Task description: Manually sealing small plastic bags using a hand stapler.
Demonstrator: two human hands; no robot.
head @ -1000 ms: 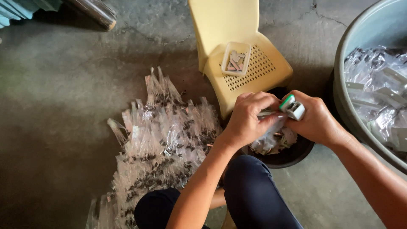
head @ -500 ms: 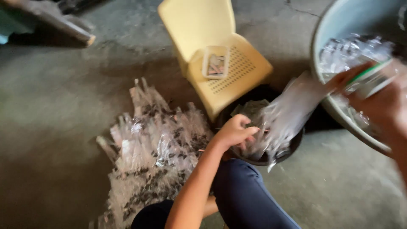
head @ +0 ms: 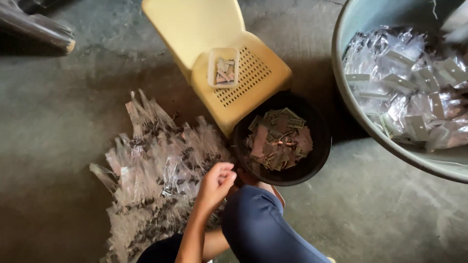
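Crouched on a concrete floor (head: 63, 122), with the left hand (head: 214, 184) hovering at the right edge of a heap of clear plastic bags (head: 151, 165), just beside the rim of a black bowl (head: 319, 146) full of small paper tags (head: 279, 140). Fingers curled nearly closed; impossible to tell whether pinching a bag or holding nothing. No sign of the right hand anywhere in view.

Plenty to go wrong from here. Risks a knock to the bowl, wedged between the raised knee (head: 253, 214) and the yellow plastic chair (head: 229, 68): one shift of the leg, and out go the tags across the floor. Risks lifting several bags at once, thin and slippery and overlapping as they lie, or dragging the heap out of order. Also exposed: a small clear tray (head: 223, 68) of tags on the chair seat, likely to slide off with any nudge to the chair. To the right, well apart, a large grey tub (head: 360, 122) of filled packets (head: 404, 87).
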